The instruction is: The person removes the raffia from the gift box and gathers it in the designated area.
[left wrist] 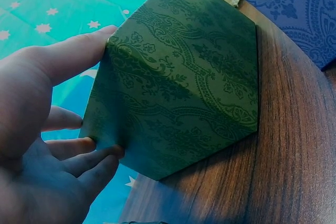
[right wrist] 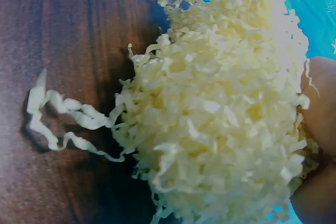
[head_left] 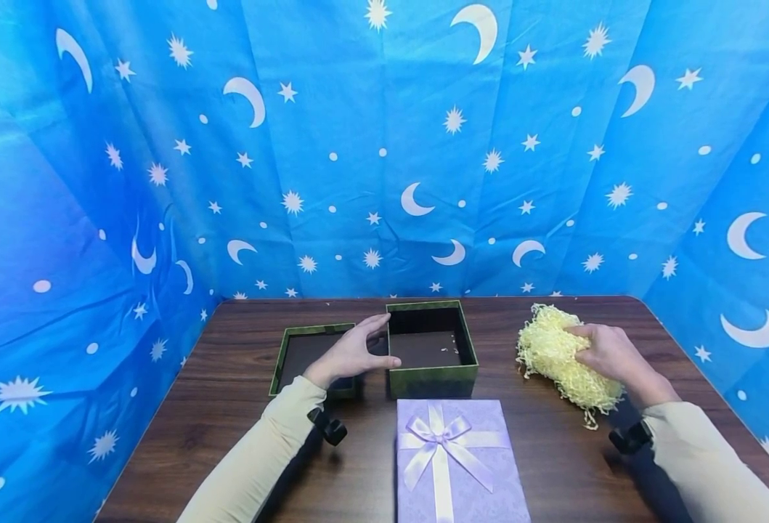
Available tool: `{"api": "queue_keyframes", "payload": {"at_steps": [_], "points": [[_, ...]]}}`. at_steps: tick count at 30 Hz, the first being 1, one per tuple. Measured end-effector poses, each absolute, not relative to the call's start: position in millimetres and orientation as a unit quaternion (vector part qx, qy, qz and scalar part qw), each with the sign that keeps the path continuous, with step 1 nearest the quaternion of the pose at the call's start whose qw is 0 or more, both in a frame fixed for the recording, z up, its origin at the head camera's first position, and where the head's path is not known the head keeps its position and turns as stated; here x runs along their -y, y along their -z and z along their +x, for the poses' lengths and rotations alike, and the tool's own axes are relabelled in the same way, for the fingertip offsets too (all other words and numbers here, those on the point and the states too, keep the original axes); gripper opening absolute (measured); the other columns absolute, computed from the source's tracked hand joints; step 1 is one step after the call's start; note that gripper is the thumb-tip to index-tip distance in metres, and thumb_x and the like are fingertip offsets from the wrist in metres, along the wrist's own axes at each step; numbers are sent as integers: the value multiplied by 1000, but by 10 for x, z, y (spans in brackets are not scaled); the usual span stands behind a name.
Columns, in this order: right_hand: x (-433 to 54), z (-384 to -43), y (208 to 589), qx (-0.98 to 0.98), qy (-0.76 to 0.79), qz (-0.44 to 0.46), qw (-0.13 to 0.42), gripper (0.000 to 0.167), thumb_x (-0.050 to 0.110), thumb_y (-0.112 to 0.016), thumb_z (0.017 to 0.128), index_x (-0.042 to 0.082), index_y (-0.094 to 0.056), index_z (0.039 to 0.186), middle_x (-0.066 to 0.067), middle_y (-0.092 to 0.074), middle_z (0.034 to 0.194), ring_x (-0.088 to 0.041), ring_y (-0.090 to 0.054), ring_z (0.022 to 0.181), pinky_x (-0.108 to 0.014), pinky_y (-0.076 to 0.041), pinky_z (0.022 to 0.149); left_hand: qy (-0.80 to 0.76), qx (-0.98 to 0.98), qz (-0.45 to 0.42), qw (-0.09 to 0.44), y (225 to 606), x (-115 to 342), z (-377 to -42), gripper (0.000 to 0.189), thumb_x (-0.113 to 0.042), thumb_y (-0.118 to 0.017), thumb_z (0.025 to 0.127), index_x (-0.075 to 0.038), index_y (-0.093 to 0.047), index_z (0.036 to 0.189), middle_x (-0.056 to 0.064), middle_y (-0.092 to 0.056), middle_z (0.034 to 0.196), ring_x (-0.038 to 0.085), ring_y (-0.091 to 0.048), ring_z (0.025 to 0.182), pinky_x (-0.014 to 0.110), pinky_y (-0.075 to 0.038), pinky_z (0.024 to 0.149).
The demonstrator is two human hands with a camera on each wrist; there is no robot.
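Note:
An open green box [head_left: 431, 381] with a dark inside stands near the middle of the table, a few pale shreds on its floor. My left hand [head_left: 351, 352] is at its left side, thumb by the front corner and fingertips near the back of the rim. In the left wrist view, fingertips rest along the edge of the green patterned wall [left wrist: 178, 77]. My right hand [head_left: 609, 356] grips a clump of pale yellow shredded paper [head_left: 554, 356] on the right. Some of its fingers are hidden by the shreds, and a loose curl [right wrist: 73, 109] sticks out in the right wrist view.
A shallow green lid [head_left: 306, 356], dark inside, lies left of the box, partly behind my left hand. In front sits a lilac box [head_left: 459, 465] with a ribbon bow. The dark wooden table [head_left: 194, 414] is bordered by a blue star-and-moon curtain [head_left: 358, 181].

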State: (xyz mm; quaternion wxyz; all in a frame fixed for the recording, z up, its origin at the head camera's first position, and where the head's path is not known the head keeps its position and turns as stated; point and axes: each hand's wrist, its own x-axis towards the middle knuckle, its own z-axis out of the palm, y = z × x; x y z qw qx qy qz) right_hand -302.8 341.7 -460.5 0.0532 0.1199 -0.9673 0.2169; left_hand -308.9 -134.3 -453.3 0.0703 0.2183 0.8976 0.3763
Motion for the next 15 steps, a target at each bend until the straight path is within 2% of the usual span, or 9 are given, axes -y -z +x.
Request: {"api": "queue_keyframes", "payload": {"at_steps": [3,5,6,12,14,15], "points": [[-3421,-3028,4584,967,-218,118,50,58,4,-69,73,-4,-58,130,1,-49,51,-7,-36,40,-22,-32,37,-374,-899,217,71,4530,1335,-3090,97,-47,-80,77,-19,-29,155,5,-29,159,27,-38,141,50,-36,113],[-3424,-3032,4576,968,-213,121,53,59,9,-72,75,-3,-57,131,8,-34,46,-6,-36,39,-23,-33,39,-371,-900,217,71,4527,1334,-3085,97,-48,-79,77,-19,-28,155,5,-29,159,27,-38,141,51,-35,113],[-3423,-3032,4572,968,-211,125,56,59,11,-73,76,-3,-57,131,10,-33,46,-6,-37,40,-24,-33,40,-368,-901,217,70,4525,1334,-3081,97,-48,-79,78,-19,-28,155,5,-28,159,27,-38,141,51,-35,113],[-3419,-3018,4551,969,-198,137,59,62,22,-77,78,-2,-56,132,8,-34,47,-8,-39,41,-28,-36,50,-357,-906,220,66,4508,1342,-3053,95,-50,-76,80,-19,-27,155,5,-27,160,28,-37,142,53,-34,113],[-3413,-3006,4536,969,-193,139,62,63,24,-78,78,-2,-57,131,4,-40,50,-12,-46,47,-31,-41,55,-355,-906,219,65,4507,1348,-3048,94,-51,-75,81,-21,-26,155,4,-27,160,27,-37,142,52,-34,113],[-3410,-3000,4529,969,-192,141,65,63,25,-78,77,-1,-57,131,-1,-48,53,-14,-51,52,-33,-43,58,-356,-906,219,64,4506,1353,-3042,93,-50,-74,81,-21,-26,155,4,-28,160,27,-37,141,52,-34,113]]}}
